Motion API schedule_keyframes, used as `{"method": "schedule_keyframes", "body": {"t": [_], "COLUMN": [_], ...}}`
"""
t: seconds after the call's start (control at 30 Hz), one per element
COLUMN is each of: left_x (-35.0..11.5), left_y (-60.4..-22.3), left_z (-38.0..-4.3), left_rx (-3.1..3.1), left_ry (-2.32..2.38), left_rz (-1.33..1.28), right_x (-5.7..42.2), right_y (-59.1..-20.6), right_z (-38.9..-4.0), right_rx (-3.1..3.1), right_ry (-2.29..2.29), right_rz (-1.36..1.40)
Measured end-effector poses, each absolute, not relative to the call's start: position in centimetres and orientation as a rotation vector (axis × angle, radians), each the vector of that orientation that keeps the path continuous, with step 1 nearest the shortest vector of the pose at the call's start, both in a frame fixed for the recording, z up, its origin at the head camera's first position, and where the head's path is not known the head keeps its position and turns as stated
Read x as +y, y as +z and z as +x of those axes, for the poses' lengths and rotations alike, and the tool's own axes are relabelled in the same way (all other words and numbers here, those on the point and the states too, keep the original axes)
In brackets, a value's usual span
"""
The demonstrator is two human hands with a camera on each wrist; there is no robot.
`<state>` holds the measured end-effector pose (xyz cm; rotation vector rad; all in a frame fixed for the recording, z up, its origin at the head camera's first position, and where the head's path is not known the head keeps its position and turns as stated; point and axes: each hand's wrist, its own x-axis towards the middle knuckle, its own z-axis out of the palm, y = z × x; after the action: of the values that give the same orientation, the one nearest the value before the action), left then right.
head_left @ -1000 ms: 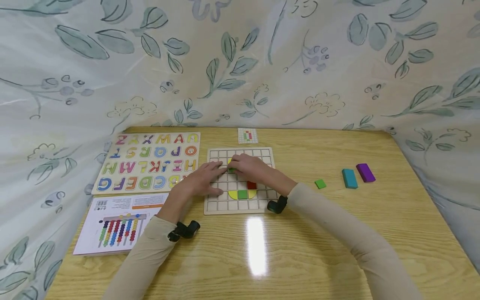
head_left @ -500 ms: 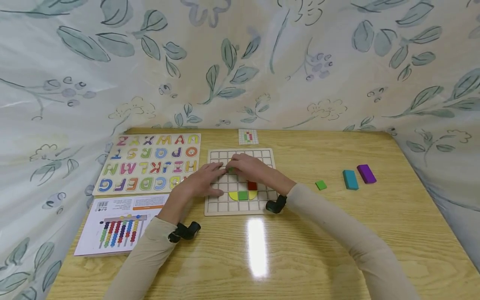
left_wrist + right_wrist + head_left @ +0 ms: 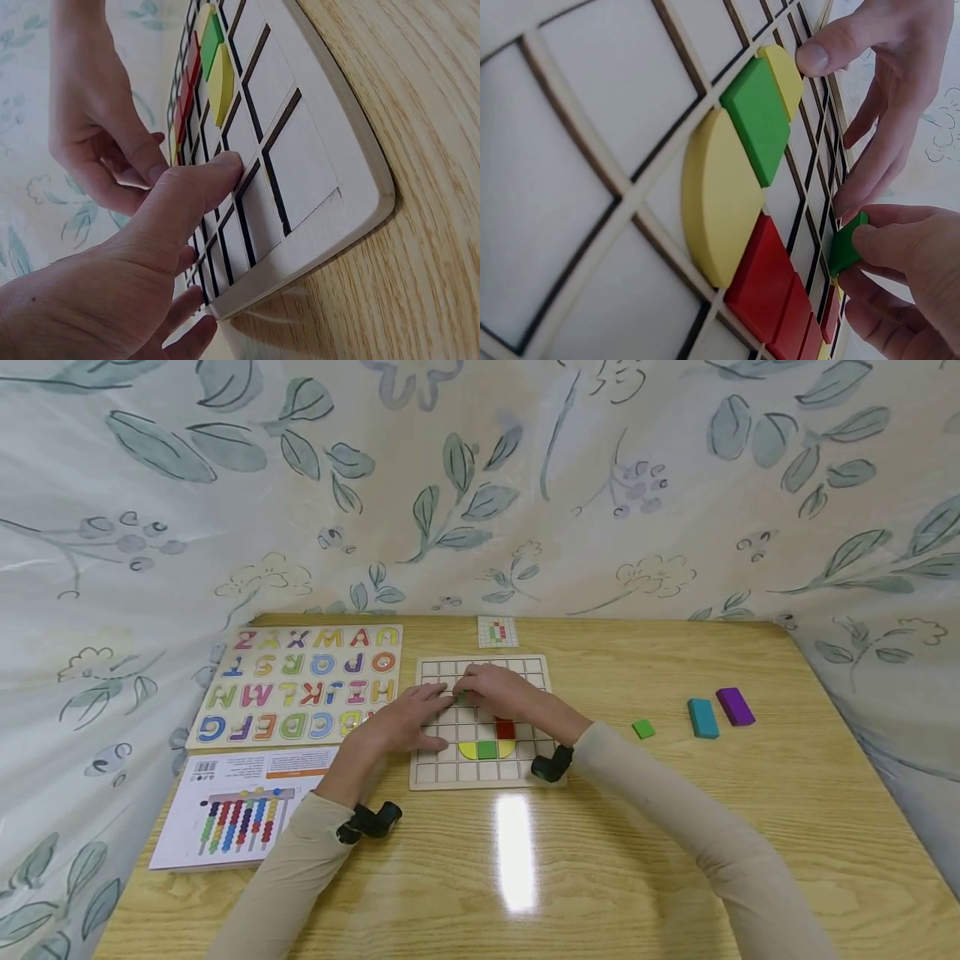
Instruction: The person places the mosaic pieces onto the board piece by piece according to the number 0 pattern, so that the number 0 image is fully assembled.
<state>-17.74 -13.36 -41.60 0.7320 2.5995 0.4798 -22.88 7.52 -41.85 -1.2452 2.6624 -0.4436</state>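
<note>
A wooden grid board (image 3: 446, 772) lies in the middle of the table. My right hand (image 3: 501, 691) pinches a green square tile (image 3: 847, 244) between thumb and fingers at the board's upper part. The left hand (image 3: 401, 720) rests at the board's left side, its thumb on the grid and its fingers extended close to the right hand's fingertips. On the near rows sit another green square (image 3: 487, 750) and two yellow rounded pieces (image 3: 724, 196). Red squares (image 3: 769, 281) run in a line away from them. The right hand partly hides the far pieces.
A small pattern card (image 3: 497, 632) lies behind the board. To the left are an alphabet puzzle (image 3: 305, 677) and a box or booklet picturing an abacus (image 3: 180, 835). On the right lie a loose green tile (image 3: 642, 728), a teal block (image 3: 702, 718) and a purple block (image 3: 736, 707).
The right hand's fingers have shifted slightly over the upper part of the board and now cover the yellow piece that showed there. The left hand stays in place.
</note>
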Motion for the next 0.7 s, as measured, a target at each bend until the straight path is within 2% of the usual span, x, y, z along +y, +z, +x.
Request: {"method": "schedule_keyframes", "body": {"t": [0.7], "left_x": [-13.27], "left_y": [-41.78], "left_z": [-17.88], "left_rx": [2.597], "left_ry": [0.455], "left_rz": [0.765], "right_x": [7.59], "right_y": [-42.07], "right_z": [-23.21], "right_rx": [2.664], "right_ry": [-0.411], "right_rz": [-1.258]}}
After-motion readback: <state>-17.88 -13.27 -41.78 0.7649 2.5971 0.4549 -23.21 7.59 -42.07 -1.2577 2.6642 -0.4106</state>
